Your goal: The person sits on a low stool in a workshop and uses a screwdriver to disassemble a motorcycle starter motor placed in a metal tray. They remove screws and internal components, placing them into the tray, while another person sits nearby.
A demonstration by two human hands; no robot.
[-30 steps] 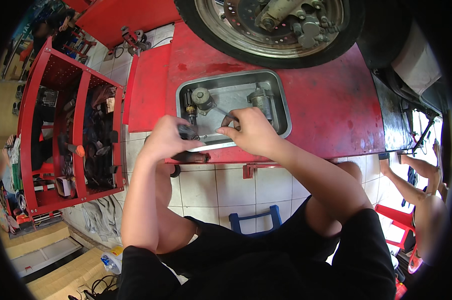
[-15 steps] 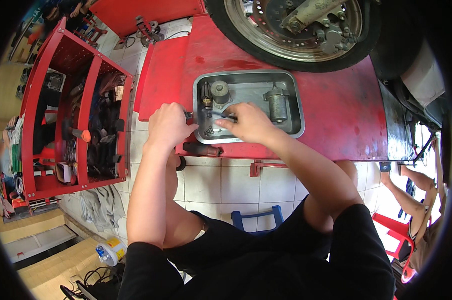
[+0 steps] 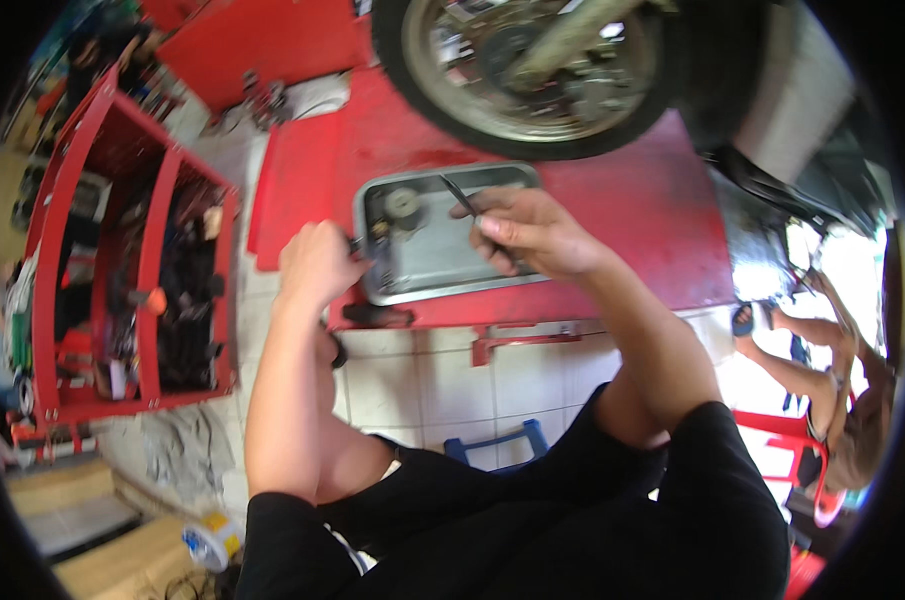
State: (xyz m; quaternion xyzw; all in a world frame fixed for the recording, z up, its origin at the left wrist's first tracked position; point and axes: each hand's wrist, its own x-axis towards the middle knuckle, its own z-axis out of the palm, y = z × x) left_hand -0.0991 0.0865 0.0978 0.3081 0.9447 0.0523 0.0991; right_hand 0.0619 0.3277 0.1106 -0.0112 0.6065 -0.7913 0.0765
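Observation:
My right hand (image 3: 542, 233) is closed on a slim dark tool (image 3: 458, 194), raised over the right half of a steel tray (image 3: 442, 288), its tip pointing up and left. My left hand (image 3: 317, 262) is curled around a small dark object I cannot make out, just outside the tray's left edge. Inside the tray stand a round metal motor part (image 3: 403, 206) and, beside it, a blurred shaft-like part (image 3: 379, 227). The right side of the tray is largely hidden by my right hand. A dark cylindrical piece (image 3: 377, 316) lies at the bench's near edge.
The red bench (image 3: 642, 220) holds the tray below a motorcycle's front wheel (image 3: 417, 85). A red tool cart (image 3: 152, 285) stands left. A blue stool (image 3: 492, 445) is under me. At right, another person's bare legs (image 3: 792, 370) and a red chair (image 3: 767, 440) show.
My right hand has lifted the slim tool, now angled upward, and moved right from near the left hand. My left hand stays by the tray's left side. The whole view is shifted and blurred.

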